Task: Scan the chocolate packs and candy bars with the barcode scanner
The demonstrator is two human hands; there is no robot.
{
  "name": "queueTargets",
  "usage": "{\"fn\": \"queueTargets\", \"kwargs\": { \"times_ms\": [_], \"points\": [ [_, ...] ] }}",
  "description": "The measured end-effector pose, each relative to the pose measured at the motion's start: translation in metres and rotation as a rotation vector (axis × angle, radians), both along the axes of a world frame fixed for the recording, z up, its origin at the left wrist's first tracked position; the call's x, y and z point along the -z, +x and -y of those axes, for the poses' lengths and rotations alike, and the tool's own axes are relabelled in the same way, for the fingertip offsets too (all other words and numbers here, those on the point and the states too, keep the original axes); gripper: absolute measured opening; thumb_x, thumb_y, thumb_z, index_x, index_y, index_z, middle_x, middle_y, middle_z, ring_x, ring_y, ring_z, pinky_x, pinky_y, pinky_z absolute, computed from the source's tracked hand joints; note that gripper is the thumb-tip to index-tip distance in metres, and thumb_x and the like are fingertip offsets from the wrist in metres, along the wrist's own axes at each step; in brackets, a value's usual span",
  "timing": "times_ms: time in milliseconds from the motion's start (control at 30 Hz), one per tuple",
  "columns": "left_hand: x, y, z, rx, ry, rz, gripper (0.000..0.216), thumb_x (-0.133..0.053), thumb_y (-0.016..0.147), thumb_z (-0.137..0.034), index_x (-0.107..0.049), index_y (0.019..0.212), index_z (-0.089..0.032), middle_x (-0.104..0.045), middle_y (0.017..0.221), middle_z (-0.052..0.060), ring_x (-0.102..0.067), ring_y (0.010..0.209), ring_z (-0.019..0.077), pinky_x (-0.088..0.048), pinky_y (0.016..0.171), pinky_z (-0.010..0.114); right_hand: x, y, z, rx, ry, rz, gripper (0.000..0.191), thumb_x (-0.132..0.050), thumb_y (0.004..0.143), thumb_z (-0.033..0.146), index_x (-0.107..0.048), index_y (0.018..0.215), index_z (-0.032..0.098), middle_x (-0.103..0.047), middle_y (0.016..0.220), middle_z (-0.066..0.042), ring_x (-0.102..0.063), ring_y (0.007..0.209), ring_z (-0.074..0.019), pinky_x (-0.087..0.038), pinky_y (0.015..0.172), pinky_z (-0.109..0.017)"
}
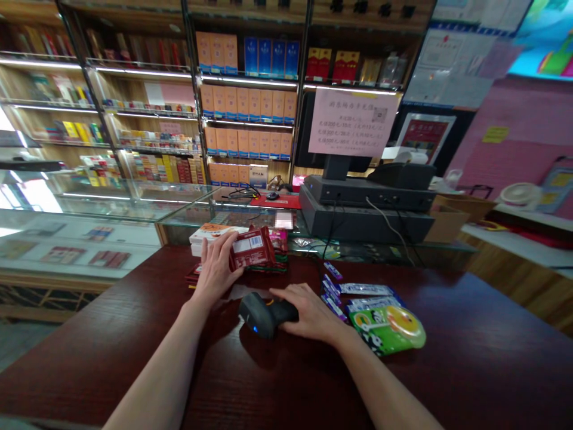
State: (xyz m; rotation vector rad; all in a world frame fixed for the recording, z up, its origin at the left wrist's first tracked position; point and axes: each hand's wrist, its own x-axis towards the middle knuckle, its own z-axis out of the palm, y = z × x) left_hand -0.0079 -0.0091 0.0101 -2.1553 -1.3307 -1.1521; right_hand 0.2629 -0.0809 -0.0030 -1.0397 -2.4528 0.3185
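My left hand [216, 266] grips a dark red snack packet [253, 249] with a white barcode label, tilted up over a small pile of similar packets [268, 263] on the dark wooden counter [470, 358]. My right hand [308, 310] is wrapped round the handle of a black barcode scanner [262, 313] that lies on the counter with a blue light showing. The scanner's head points toward me, just below the red packet.
Purple candy sticks [333, 289] and a green lollipop bag [387, 328] lie right of my right hand. A white box [210, 236] sits behind the packets. A black till with a monitor [364, 206] stands behind, beside glass display cases [111, 209] and stocked shelves.
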Motion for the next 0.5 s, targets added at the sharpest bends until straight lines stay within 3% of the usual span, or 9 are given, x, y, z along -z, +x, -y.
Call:
{"fn": "queueTargets", "kwargs": {
  "times_ms": [267, 500],
  "points": [
    [-0.002, 0.003, 0.001, -0.024, 0.027, 0.017, 0.083, -0.07, 0.081, -0.025, -0.028, 0.153, -0.024, -0.047, 0.149, 0.014, -0.043, 0.141, 0.0328, -0.012, 0.124, 0.06, -0.013, 0.013, -0.002, 0.131, 0.041, -0.267, 0.058, -0.074, 0.085, 0.027, -0.053, 0.139, 0.026, -0.064, 0.124, -0.007, -0.058, 0.115, -0.0247, -0.042, 0.099, -0.039],
    [-0.001, 0.002, 0.002, -0.011, 0.052, 0.005, 0.084, -0.067, 0.082, -0.023, -0.026, 0.155, -0.025, -0.047, 0.15, 0.014, -0.042, 0.141, 0.033, -0.012, 0.124, 0.061, -0.017, 0.018, -0.003, 0.2, -0.013, -0.336, 0.047, -0.073, 0.085, 0.032, -0.059, 0.13, 0.027, -0.064, 0.12, -0.006, -0.059, 0.11, -0.0261, -0.044, 0.096, -0.041]
  ]
}}
